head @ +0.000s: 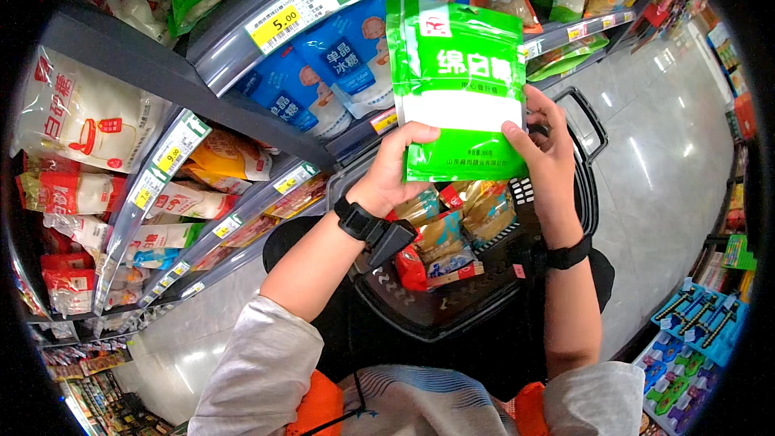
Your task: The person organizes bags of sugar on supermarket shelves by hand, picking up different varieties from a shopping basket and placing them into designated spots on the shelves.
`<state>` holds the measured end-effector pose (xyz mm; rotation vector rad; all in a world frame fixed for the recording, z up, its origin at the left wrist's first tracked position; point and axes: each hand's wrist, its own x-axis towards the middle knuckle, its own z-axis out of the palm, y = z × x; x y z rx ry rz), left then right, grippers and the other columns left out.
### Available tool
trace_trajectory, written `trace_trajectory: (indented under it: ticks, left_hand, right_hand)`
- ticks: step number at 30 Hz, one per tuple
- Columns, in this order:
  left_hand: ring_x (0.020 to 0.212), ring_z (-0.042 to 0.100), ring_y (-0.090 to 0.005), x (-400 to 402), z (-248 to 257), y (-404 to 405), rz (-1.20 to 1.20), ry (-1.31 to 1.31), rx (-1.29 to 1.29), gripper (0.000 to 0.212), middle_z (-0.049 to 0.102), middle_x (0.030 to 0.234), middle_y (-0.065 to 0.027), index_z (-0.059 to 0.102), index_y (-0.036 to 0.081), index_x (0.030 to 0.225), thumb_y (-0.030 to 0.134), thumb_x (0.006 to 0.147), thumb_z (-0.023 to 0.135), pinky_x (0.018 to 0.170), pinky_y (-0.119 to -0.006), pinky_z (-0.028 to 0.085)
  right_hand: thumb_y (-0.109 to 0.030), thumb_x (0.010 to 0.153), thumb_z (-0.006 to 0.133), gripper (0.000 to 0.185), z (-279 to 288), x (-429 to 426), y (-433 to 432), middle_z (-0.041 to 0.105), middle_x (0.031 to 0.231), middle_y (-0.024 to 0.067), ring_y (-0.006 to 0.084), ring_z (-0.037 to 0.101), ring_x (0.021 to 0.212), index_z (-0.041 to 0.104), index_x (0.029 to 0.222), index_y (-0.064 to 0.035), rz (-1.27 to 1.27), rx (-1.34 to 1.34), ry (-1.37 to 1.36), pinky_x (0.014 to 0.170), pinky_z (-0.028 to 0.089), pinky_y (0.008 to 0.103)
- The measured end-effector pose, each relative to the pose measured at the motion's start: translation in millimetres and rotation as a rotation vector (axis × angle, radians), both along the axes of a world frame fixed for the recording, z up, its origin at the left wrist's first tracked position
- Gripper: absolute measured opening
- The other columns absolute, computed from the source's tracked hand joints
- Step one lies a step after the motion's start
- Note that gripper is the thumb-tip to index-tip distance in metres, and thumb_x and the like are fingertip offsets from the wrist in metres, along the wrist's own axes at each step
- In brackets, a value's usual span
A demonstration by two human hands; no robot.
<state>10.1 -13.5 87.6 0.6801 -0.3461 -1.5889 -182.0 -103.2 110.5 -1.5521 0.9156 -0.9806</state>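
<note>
A green and white plastic pouch of sugar (460,109) is held upright between both hands, its printed face turned up to the camera. My left hand (396,166) grips its lower left edge, thumb on the front. On the right edge, my right hand (548,145) holds it with the thumb on the front and the fingers partly behind. Below the pouch is a black plastic shopping basket (418,321). Several packets with gold, red and clear wrapping (439,236) lie in it, partly covered by the pouch and my left hand.
Store shelves (212,66) with price tags run along the left and top. They hold blue pouches of rock sugar (345,60) and a large white sugar bag (85,115). The basket's handle (596,127) sticks out over the tiled floor (654,151). Hanging goods (696,321) line the lower right.
</note>
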Motion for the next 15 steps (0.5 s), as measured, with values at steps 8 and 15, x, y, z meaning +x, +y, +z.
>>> trace_trajectory:
  ticks: [8,15]
  left_hand:
    - [0.122,0.052,-0.0262,-2.6,35.0,17.3,-0.141,-0.371,-0.214,0.077,0.050,0.136,-0.0173,0.033,-0.001,0.144,0.017,0.076,0.067,0.103,-0.037,0.043]
    - [0.126,0.045,-0.0190,14.6,43.3,12.6,0.014,-0.073,-0.462,0.060,0.050,0.135,-0.0058,0.038,0.007,0.142,0.046,0.098,0.047,0.108,-0.039,0.035]
  right_hand:
    - [-0.014,0.077,0.079,0.060,13.9,-11.9,21.1,0.063,0.118,0.0111,0.0196,0.061,0.105,0.051,0.127,0.0008,0.281,0.406,-0.316,0.094,0.047,0.0324]
    - [-0.015,0.078,0.077,0.060,84.9,0.5,31.6,0.063,0.118,0.0111,0.0202,0.062,0.104,0.048,0.128,0.0015,0.041,0.121,-0.428,0.092,0.049,0.0328]
